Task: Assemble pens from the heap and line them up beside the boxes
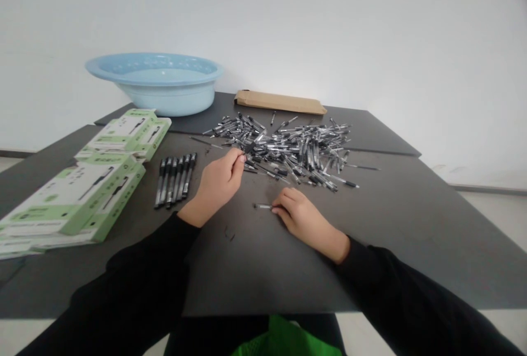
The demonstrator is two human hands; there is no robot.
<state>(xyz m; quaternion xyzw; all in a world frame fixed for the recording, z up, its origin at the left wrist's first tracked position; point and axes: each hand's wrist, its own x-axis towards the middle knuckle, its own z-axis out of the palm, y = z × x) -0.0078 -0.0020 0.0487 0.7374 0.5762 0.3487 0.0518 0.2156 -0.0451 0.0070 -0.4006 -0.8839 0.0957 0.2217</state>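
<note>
My left hand [220, 180] is closed in a pinch on a pen [250, 148], whose dark end shows beyond the fingertips against the pile. Low over the table, my right hand [302, 217] pinches one end of a clear-barrelled pen [262, 206] that points to the left. Just past both hands spreads a large heap of loose clear and black pens [304, 147]. To the left of my left hand, several capped pens [175, 177] lie side by side in a row.
Green and white pen boxes [78, 191] are stacked along the left side. Behind them stands a light blue basin [164, 98]. A long brown cardboard package [280, 102] lies at the back, near the wall. Small dark bits [229, 233] lie on the grey table [255, 273].
</note>
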